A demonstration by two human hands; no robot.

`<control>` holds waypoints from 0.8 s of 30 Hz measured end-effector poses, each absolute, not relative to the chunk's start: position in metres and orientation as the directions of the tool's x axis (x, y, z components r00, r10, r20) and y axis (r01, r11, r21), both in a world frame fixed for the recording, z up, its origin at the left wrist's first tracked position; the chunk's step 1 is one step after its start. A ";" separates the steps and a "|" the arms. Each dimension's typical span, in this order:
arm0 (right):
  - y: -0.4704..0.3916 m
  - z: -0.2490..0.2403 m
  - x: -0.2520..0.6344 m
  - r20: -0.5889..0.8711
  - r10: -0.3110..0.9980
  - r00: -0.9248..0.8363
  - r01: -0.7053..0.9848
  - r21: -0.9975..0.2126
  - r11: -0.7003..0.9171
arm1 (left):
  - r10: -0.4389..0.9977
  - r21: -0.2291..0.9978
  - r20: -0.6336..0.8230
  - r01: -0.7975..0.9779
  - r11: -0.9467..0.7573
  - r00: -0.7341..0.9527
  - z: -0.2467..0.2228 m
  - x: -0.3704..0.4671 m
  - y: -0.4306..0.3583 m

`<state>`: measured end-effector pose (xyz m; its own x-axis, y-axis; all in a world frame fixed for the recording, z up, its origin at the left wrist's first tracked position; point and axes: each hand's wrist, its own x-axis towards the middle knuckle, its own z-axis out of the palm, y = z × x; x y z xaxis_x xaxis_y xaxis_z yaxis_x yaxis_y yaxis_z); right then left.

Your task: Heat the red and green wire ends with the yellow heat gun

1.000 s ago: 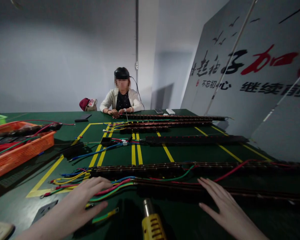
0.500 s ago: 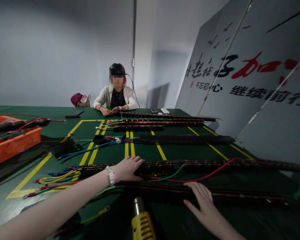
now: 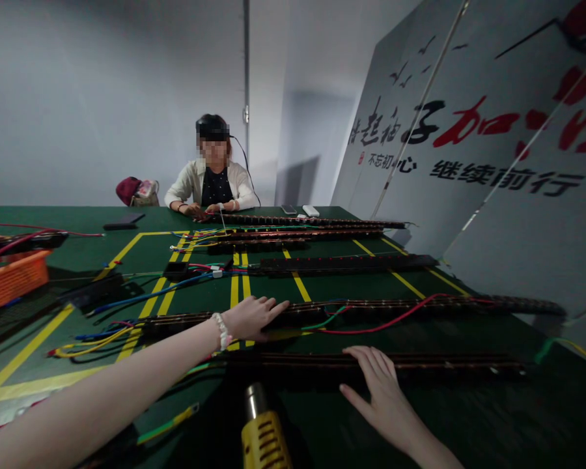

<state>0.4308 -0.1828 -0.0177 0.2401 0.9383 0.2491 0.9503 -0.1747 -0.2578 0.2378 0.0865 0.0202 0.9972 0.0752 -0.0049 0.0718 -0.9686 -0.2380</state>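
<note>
Left hand, loose-fingered, now on strip

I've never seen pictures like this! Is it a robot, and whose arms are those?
No robot: those are a person's bare arms. Every picture comes from a camera on that person's head, looking forward and down. On the big green table lie long, thin, dark strips with colourful cables. The left hand lies across one strip, and the right hand is at a nearer one; I can't tell whether either grips. A yellow tool with a metal nozzle is close by, not held. Across the table sits another person in a pale jacket.
</note>
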 end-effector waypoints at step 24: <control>-0.105 -0.017 0.390 0.329 0.941 0.078 0.960 -0.279 0.018 | -0.031 -0.662 0.167 0.088 -0.744 0.986 0.203 0.263 0.068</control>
<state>0.3896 -0.1052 -0.0172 0.0777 0.9411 0.3291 0.9603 0.0181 -0.2785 0.2629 0.0678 0.2034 0.9855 -0.0310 0.1666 0.0885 -0.7443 -0.6619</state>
